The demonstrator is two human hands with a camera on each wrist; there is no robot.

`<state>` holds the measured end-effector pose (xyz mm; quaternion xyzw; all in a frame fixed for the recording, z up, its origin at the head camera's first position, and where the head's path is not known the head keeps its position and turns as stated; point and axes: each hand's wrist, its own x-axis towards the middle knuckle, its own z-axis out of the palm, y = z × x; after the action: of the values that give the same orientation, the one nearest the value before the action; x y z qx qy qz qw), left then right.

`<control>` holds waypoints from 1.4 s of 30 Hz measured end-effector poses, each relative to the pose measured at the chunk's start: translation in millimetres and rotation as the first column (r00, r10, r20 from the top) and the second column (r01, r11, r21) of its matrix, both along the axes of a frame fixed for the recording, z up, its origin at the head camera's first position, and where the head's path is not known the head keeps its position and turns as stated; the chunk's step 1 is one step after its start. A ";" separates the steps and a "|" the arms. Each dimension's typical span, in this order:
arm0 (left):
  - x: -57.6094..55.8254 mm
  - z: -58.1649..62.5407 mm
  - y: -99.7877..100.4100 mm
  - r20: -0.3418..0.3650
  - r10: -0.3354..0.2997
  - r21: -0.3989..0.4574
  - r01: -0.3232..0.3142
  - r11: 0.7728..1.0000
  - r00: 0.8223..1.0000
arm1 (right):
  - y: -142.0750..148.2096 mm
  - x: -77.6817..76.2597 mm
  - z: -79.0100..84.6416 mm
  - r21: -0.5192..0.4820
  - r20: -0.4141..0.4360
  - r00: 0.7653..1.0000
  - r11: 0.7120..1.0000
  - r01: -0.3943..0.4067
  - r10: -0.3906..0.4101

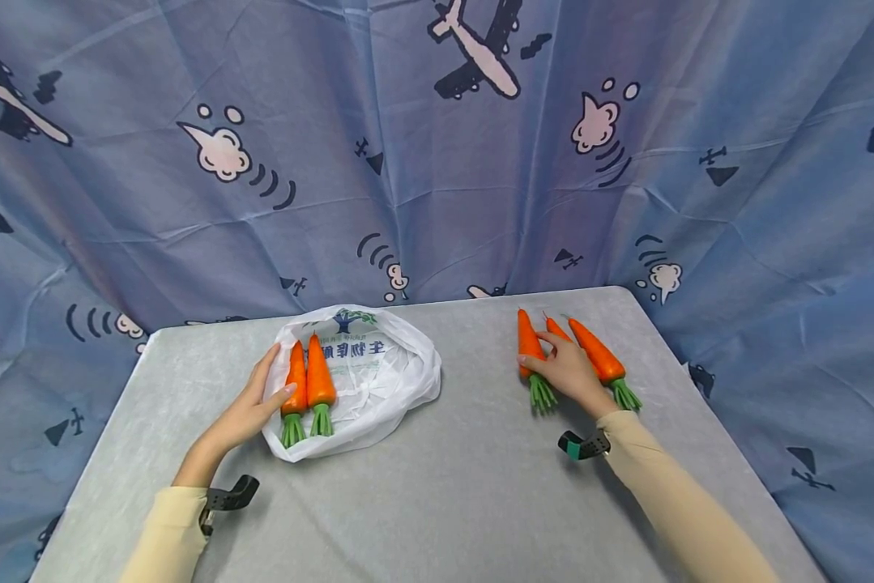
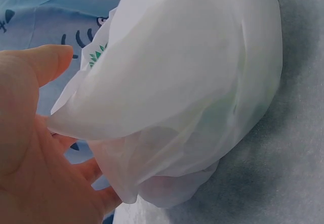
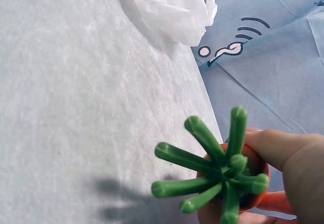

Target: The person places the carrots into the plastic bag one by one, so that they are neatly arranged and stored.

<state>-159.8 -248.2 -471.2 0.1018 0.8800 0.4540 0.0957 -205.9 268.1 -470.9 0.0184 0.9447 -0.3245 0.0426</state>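
Note:
At the left, a white plastic bag (image 1: 407,380) with printed lettering lies with its mouth spread wide. Inside it are two carrots (image 1: 320,380) side by side, green stems toward the front. My left hand (image 1: 250,409) rests at the bag's left edge, thumb extended near the left carrot (image 1: 296,380); in the left wrist view its fingers are partly hidden behind the plastic. On the right side, my right hand (image 1: 569,368) grips a carrot (image 1: 526,332) between thumb and fingers. Its splayed green stems (image 3: 223,171) face the right wrist camera.
Two more carrots lie beside my right hand: one (image 1: 597,350) to its right, another (image 1: 556,327) partly covered by the hand. A grey cloth (image 1: 437,502) covers the table. Behind it hangs a blue curtain (image 1: 466,186) with printed planes.

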 end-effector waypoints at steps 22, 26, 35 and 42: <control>-0.8 -0.3 0.0 -0.008 0.003 -0.005 -0.003 1.000 1.000 | -22.4 4.2 7.2 -0.055 -0.053 0.997 0.997 -0.055 0.052; -0.6 -0.5 -0.1 -0.006 0.005 -0.006 -0.005 1.000 1.000 | -27.8 5.4 9.6 -0.079 -0.038 0.997 0.995 -0.063 0.060; -0.9 -2.2 -0.6 -0.002 0.005 -0.005 -0.005 1.000 1.000 | -40.0 8.2 13.9 -0.109 -0.033 0.994 0.989 -0.103 0.100; -1.5 -2.1 -0.3 0.009 0.008 -0.017 -0.008 1.000 1.000 | -52.7 9.6 15.3 -0.089 -0.028 0.992 0.988 -0.128 0.126</control>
<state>-161.3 -248.5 -473.3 0.0953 0.8837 0.4474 0.0987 -196.4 215.4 -455.6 -0.0472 0.9286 -0.3641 0.0534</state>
